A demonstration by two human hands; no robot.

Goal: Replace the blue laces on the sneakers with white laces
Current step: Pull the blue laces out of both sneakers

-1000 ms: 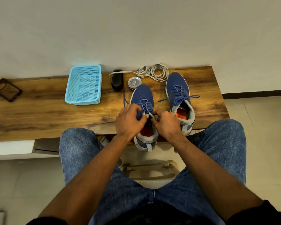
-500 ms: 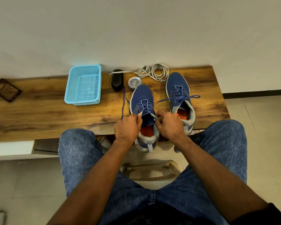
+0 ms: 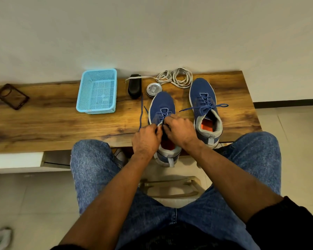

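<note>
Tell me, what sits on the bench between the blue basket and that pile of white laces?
In the head view, a black oblong object and a small round tin lie between the blue basket and the white laces.

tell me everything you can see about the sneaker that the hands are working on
The left sneaker is blue with a knit-looking upper, a grey collar and heel, and a red-orange insole. It stands upright on the wooden bench, toe toward the wall, its heel overhanging the near edge. Its blue lace is partly undone: the lower eyelets are threaded, and a loose end trails left across the bench. The left hand pinches the lace, and the right hand grips at the tongue area. The toe sits by a round tin.
</note>
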